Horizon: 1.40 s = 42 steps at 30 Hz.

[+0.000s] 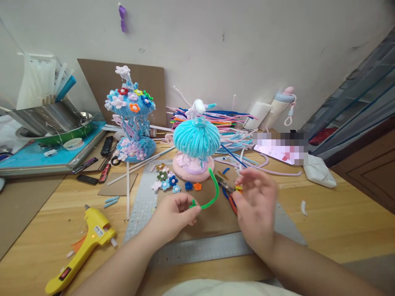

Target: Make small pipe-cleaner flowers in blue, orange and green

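A bent green pipe cleaner [214, 194] is pinched at its lower end between the thumb and fingers of my left hand [175, 213]; its free end curves upward. My right hand [257, 205] is raised to the right of it, fingers apart and slightly blurred, with nothing visible in it. Partly hidden behind that hand lie pliers [230, 201] with blue and red handles. Beyond my hands stands a turquoise pipe-cleaner dome [196, 137] over a round pink base [182, 167]. Small pipe-cleaner flowers [166, 181] lie to the left of the base.
A yellow glue gun [92, 238] lies at the front left. A finished-looking blue flowered piece [131, 107] stands behind it. Bundled pipe cleaners [206, 117] line the wall. At right are a phone [280, 151] and a tissue pack [319, 170]. A cardboard sheet [197, 224] covers the grey mat [138, 218].
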Motion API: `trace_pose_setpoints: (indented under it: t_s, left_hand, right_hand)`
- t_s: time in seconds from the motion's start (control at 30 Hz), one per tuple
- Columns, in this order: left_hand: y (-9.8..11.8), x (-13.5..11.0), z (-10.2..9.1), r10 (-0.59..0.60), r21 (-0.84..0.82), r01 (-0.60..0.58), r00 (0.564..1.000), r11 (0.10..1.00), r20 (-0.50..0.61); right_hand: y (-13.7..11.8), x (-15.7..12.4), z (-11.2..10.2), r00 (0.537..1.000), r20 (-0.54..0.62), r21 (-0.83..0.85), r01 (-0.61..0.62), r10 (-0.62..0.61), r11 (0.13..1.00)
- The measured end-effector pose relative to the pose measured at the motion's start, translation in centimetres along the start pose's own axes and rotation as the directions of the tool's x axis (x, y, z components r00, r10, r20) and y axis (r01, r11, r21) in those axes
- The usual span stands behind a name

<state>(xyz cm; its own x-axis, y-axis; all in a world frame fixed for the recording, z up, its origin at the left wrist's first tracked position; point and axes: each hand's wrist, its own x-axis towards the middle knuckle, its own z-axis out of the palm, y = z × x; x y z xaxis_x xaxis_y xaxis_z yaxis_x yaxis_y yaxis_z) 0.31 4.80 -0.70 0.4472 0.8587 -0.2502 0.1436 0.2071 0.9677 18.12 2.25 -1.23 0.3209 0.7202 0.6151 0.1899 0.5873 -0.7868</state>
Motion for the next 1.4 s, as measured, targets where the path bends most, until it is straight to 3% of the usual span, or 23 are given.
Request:
trace_pose_setpoints:
  t_s: [0.03,0.07,0.1,0.13,0.17,0.2,0.33,0.6,0.97,1.07,1.17,1.4]
  left_hand:
    - [-0.1,-0.1,0.0,-0.024,0.021,0.024,1.0,0.999,0.008]
    - [-0.2,-0.1,0.1,-0.041,0.044,0.04,0.999,0.998,0.026]
    - [-0.3,-0.2,0.2,-0.047,0.067,0.043,0.998,0.997,0.053]
    - [-0.4,-0.3,0.2,-0.04,0.084,0.033,0.996,0.996,0.084]
    - [-0.5,-0.3,0.2,-0.025,0.091,0.014,0.993,0.996,0.117]
    - [-0.5,-0.4,0.3,-0.008,0.089,-0.005,0.989,0.996,0.151]
    - [-0.2,-0.4,0.0,-0.034,0.087,0.018,0.983,0.996,0.178]
    - [-0.6,-0.4,-0.8,-0.054,0.189,0.03,0.991,0.981,0.12]
    - [0.2,-0.4,-0.9,-0.107,0.041,0.102,0.985,0.994,0.138]
    - [0.1,-0.5,-1.0,-0.102,0.063,0.093,0.983,0.994,0.153]
    - [0.0,-0.4,-1.1,-0.133,0.072,0.121,0.975,0.99,0.181]
    - [0.0,-0.1,-0.9,-0.08,-0.022,0.085,0.985,0.996,0.156]
  right_hand:
    - [-0.3,-0.1,-0.2,0.977,0.085,-0.094,0.204,-0.197,0.974]
    - [-0.6,-0.3,-0.4,0.895,0.293,-0.135,0.386,-0.335,0.913]
    - [-0.8,-0.3,-0.4,0.764,0.523,-0.126,0.507,-0.377,0.853]
    - [-0.9,-0.4,-0.4,0.64,0.695,-0.127,0.558,-0.328,0.82]
    - [-0.9,-0.4,-0.2,0.559,0.787,-0.139,0.571,-0.259,0.809]
    - [-0.8,-0.3,0.0,0.524,0.832,-0.171,0.557,-0.184,0.813]
    - [0.0,0.2,0.4,0.547,0.836,-0.256,0.454,-0.041,0.854]
    - [0.5,0.7,0.1,0.5,0.865,-0.265,0.383,0.043,0.885]
    - [0.5,0.4,0.1,0.527,0.85,-0.251,0.418,-0.008,0.873]
    - [0.2,0.4,0.2,0.509,0.86,-0.277,0.418,0.029,0.865]
    - [0.3,0.5,0.2,0.482,0.876,-0.23,0.434,-0.009,0.871]
    - [1.0,0.2,0.1,0.596,0.8,-0.275,0.471,-0.073,0.838]
